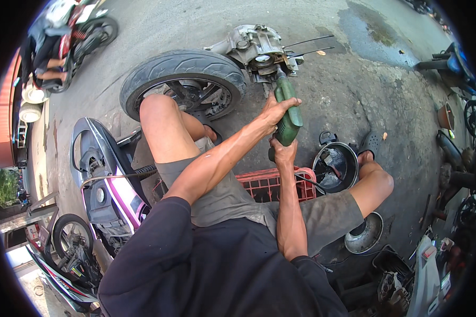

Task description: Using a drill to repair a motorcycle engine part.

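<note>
Both hands are closed on a green corded power drill point(287, 113), which points away from me. My left hand point(274, 112) wraps the body of the drill near its middle, with the thumb across the top. Behind it, my right hand point(284, 151) grips the handle at the rear end. The drill's front tip meets a silver metal scooter engine point(256, 45) on the ground; the exact contact point is too small to make out. A black-tyred wheel point(182, 68) is beside the engine, close to my left knee.
A red plastic crate point(254, 182) sits between my legs. Right of it are a black pan point(336, 168) holding dark parts and a round metal bowl point(366, 232). Scooter bodywork point(113, 198) stands at my left. Engine parts point(391, 288) lie lower right. A motorbike with riders point(63, 47) is on the road.
</note>
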{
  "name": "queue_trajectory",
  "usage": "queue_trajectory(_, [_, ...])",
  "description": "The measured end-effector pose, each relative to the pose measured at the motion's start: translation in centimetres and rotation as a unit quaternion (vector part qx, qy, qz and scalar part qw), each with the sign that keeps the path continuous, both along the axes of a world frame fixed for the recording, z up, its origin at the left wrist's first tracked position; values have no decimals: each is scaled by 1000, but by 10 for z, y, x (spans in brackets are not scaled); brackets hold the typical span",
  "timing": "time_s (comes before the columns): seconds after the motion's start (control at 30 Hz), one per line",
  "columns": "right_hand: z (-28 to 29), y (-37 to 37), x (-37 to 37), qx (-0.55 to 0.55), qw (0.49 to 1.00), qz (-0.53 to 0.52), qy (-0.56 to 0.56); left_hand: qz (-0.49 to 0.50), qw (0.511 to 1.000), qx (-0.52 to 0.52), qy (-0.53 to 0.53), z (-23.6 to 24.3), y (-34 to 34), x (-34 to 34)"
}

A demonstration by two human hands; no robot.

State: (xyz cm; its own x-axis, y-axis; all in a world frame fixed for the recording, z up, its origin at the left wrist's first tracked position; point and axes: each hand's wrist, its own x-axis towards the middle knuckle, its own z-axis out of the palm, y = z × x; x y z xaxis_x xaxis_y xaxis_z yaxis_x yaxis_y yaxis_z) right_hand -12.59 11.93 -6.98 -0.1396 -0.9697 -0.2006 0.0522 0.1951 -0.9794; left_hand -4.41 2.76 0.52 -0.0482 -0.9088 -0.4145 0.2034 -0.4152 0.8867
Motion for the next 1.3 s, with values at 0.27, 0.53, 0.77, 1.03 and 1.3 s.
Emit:
queue_trajectory(0.27, [5,0,0,-3,1000,5,-11,2,1000,13,-2,-2,0,-1])
queue_trajectory(0.53, [3,1,-1,-5,1000,17,-1,3,1000,14,-5,0,1,2])
queue_trajectory(0.77, [5,4,4,5,1000,12,-3,5,999,35,-1,-4,3,7])
queue_trajectory(1.03, [4,4,4,-11,1000,-1,-2,-8,1000,8,-16,-6,1,7])
queue_trajectory(1.3, [0,7,7,26,999,35,6,19,999,24,-27,-18,2,11])
